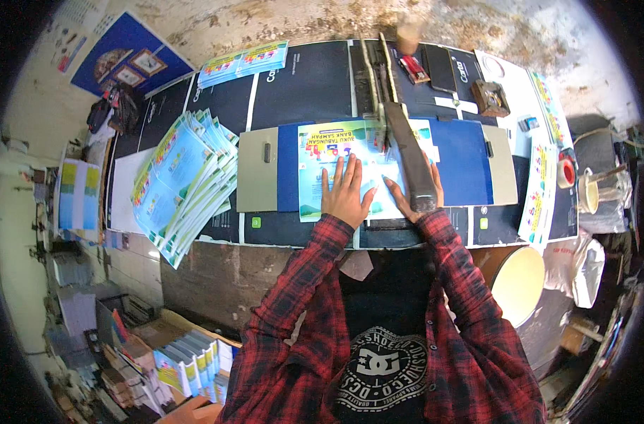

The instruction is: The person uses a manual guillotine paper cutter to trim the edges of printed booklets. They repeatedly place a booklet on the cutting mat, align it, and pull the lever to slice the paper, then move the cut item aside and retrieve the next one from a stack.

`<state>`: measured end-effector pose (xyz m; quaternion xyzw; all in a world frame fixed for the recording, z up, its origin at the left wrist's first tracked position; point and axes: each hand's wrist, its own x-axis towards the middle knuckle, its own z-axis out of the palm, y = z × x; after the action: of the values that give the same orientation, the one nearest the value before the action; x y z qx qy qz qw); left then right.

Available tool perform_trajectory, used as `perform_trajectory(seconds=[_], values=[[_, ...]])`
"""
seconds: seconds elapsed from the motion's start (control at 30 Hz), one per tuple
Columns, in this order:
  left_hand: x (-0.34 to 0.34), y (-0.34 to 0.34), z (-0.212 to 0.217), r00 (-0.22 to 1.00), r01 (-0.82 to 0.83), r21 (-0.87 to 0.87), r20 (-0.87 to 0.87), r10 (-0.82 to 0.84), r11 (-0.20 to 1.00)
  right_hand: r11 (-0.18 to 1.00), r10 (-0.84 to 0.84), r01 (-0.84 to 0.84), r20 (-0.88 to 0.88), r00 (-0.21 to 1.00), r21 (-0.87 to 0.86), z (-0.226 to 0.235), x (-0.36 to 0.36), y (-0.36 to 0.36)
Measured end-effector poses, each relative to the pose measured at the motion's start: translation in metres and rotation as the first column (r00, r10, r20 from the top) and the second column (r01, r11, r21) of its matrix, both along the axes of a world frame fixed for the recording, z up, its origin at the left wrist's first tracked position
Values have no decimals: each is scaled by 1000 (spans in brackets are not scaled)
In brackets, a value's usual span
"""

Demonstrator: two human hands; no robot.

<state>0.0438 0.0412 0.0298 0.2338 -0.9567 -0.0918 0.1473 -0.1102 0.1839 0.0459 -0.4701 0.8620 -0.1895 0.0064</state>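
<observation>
Red-and-black plaid sleeves [283, 300] rise from the bottom of the frame toward the desk [311, 85]. At their ends, the left hand [345, 189] lies flat with its fingers somewhat apart, pressed on a printed sheet [316, 182] just above the middle of the frame; the right hand [408, 205] has thumb and fingers apart on either side of a long dark lever [409, 152], which hides its palm, so I cannot tell whether they touch. As for progress, the sheet is set on a blue board [459, 159], partly beneath the lever, but no fastening can be made out on it. At the frame's left, a fanned pile [187, 177] of similar sheets lies unsquared; whether those are finished or waiting does not show. A narrower stack [539, 191] lies at the right, and a neater stack [244, 63] at upper left of centre. The lever is the main obstruction, crossing over the sheet. Farther up, toward the right, sit a wooden block [490, 97], a flat black object [440, 68] and a small red packet [414, 68], all clear of the hands.
</observation>
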Motion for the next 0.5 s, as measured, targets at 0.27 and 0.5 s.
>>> perform_trajectory(seconds=[0.27, 0.5], values=[[-13, 4, -5, 998, 14, 39, -67, -12, 999, 958, -13, 41, 100, 995, -285, 65, -74, 8], [-4, 1, -2, 999, -51, 15, -2, 51, 999, 949, 197, -180, 43, 979, -257, 252, 9, -76]])
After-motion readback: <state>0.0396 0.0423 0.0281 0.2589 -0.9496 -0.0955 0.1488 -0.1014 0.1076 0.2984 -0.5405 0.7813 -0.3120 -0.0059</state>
